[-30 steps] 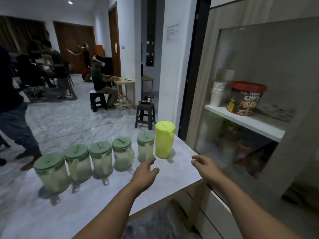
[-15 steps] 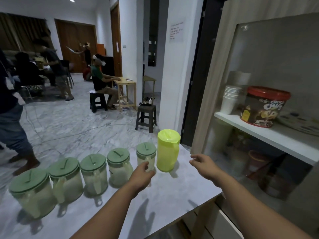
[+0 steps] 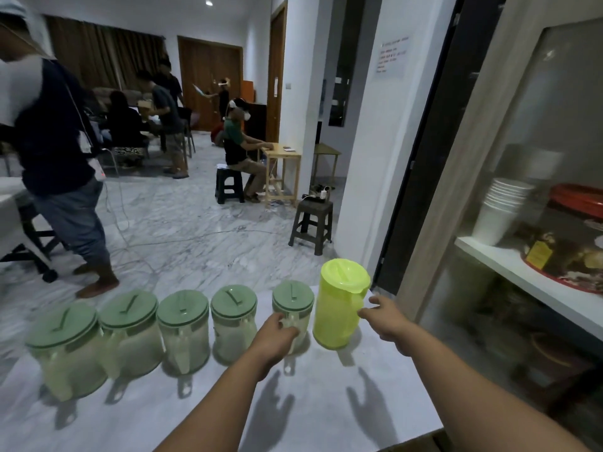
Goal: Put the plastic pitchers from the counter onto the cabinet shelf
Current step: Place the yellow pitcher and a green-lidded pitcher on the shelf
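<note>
Now, from the head view, the left hand (image 3: 277, 334) is wrapped around the handle of the nearest green-lid pitcher (image 3: 292, 309), ready to lift it. The right hand (image 3: 386, 319) is spread wide and touches the yellow pitcher (image 3: 337, 308) just beside it, or maybe only nearly; the view is blurry. Four more green-lid pitchers (image 3: 182, 331) stand in a row to the left of the left hand on the table (image 3: 326, 402). The cabinet shelf (image 3: 509, 265) waits to the right of the right hand, so both can go there.

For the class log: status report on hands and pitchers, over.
Left hand at a green-lidded pitcher handle. Right hand open beside yellow pitcher. All six on counter.
</note>
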